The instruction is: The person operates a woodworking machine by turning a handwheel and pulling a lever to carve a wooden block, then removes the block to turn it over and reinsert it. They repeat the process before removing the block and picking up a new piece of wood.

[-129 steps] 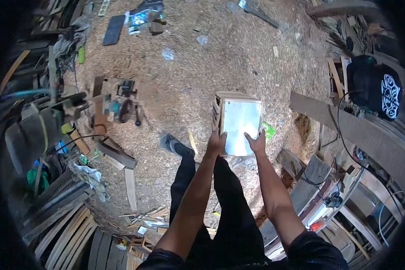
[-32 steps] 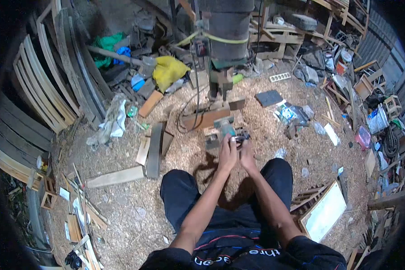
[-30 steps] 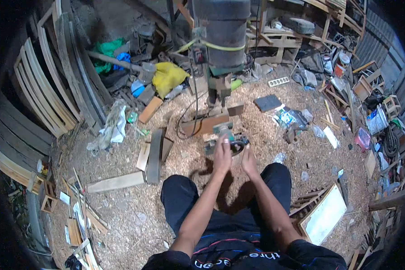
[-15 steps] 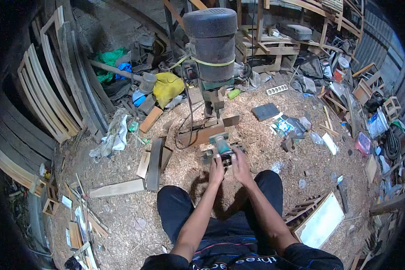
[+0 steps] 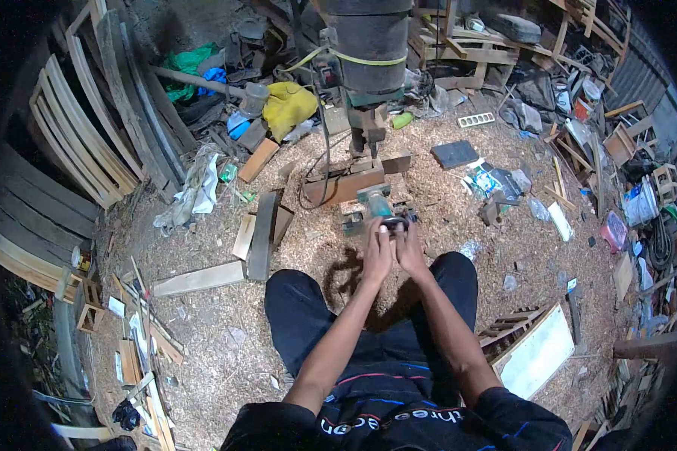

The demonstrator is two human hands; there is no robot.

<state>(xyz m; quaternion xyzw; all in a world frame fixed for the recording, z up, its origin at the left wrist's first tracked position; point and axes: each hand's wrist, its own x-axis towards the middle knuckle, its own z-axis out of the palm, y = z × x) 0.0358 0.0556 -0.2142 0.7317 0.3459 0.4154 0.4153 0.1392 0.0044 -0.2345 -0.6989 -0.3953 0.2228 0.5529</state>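
Observation:
A heavy upright drilling machine [image 5: 370, 60] with a dark motor housing stands in front of me. Below its bit lies a brown wooden block [image 5: 344, 186], on edge in the machine's base. Toward me from the block sits a teal metal fixture [image 5: 376, 201] with a black round handwheel [image 5: 393, 223] at its near end. My left hand [image 5: 377, 254] is closed on the left side of the wheel, thumb uppermost. My right hand [image 5: 410, 252] grips its right side, close beside the left. The fingertips under the wheel are hidden.
Wood shavings [image 5: 323, 263] cover the floor. Wooden offcuts [image 5: 259, 234] lie to the left of the machine. Curved boards [image 5: 79, 135] lean at the left wall. A dark flat block [image 5: 454, 154] and a white-topped wooden piece [image 5: 535, 353] lie to the right. A cable [image 5: 327, 143] hangs beside the motor.
The view has tilted down, so the machine appears higher. My hands have shifted on the handwheel and are now closer together on its near side. The wooden block appears still in the machine.

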